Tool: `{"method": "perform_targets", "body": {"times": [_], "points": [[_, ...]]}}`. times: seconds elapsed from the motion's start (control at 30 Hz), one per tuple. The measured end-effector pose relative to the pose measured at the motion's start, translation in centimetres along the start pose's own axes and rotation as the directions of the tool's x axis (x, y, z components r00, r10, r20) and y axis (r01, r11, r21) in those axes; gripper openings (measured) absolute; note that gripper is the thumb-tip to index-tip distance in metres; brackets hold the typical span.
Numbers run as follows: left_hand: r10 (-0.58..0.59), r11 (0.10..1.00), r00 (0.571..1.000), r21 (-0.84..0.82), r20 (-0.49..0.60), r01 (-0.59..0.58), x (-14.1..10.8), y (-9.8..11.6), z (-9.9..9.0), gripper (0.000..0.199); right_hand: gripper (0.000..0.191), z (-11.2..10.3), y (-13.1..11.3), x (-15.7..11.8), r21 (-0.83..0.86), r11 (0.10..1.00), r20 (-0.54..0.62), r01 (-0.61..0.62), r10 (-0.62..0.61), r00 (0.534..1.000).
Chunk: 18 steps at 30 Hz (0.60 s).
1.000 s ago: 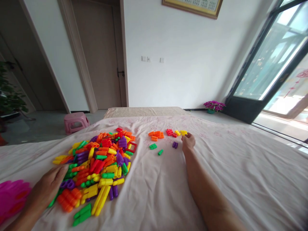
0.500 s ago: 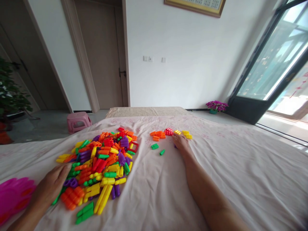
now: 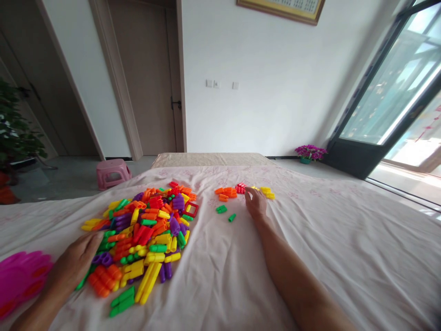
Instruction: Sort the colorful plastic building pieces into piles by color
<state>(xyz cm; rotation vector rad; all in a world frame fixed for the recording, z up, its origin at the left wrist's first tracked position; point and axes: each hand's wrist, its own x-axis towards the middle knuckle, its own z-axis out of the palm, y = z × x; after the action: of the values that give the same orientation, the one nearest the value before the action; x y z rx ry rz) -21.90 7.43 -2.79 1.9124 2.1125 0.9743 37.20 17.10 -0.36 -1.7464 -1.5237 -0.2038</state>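
A large heap of plastic building pieces [image 3: 144, 230] in red, orange, yellow, green and purple lies on the cloth at the left. My left hand [image 3: 77, 257] rests against the heap's left edge, over green pieces; its fingertips are partly hidden, so any grip cannot be made out. My right hand [image 3: 255, 201] is beside the small sorted groups, its fingers curved and partly hidden. Close to it lie red pieces [image 3: 240, 188], yellow pieces [image 3: 267, 192] and orange pieces [image 3: 226, 192]. Nearer me are a green piece [image 3: 221, 209] and a smaller green one [image 3: 232, 217].
A pink basin-like object [image 3: 20, 280] stands at the left edge. The wrinkled cloth [image 3: 213, 285] covers the surface. Beyond it are a pink stool [image 3: 113, 174], a door, and magenta flowers [image 3: 310, 152] near the glass door.
My right hand has shifted slightly left and its fingers are more curved. The purple piece that showed beneath it is out of sight. My left hand has hardly moved.
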Motion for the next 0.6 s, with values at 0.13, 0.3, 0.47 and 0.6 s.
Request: {"method": "perform_targets", "body": {"times": [0.13,0.3,0.47,0.6], "points": [[-0.015,1.0,1.0,0.001,0.013,0.015,0.1,-0.1,0.1,0.057,0.025,0.7,-3.4,-1.3,0.183,0.928,-0.053,0.323,-0.319,0.946],[0.023,1.0,1.0,0.009,0.004,-0.023,-0.2,0.5,-0.3,0.053,0.018,0.6,-9.6,-4.7,0.39,0.773,0.111,0.5,-0.579,0.808],[0.006,1.0,1.0,0.014,0.006,-0.006,-0.3,1.1,-0.7,0.052,0.023,0.4,-14.6,-8.2,0.508,0.684,0.261,0.523,-0.701,0.663],[0.015,1.0,1.0,-0.007,0.0,-0.015,-0.4,1.5,-0.8,0.048,0.05,0.3,-16.6,-9.4,0.527,0.654,0.256,0.543,-0.731,0.632]]}}
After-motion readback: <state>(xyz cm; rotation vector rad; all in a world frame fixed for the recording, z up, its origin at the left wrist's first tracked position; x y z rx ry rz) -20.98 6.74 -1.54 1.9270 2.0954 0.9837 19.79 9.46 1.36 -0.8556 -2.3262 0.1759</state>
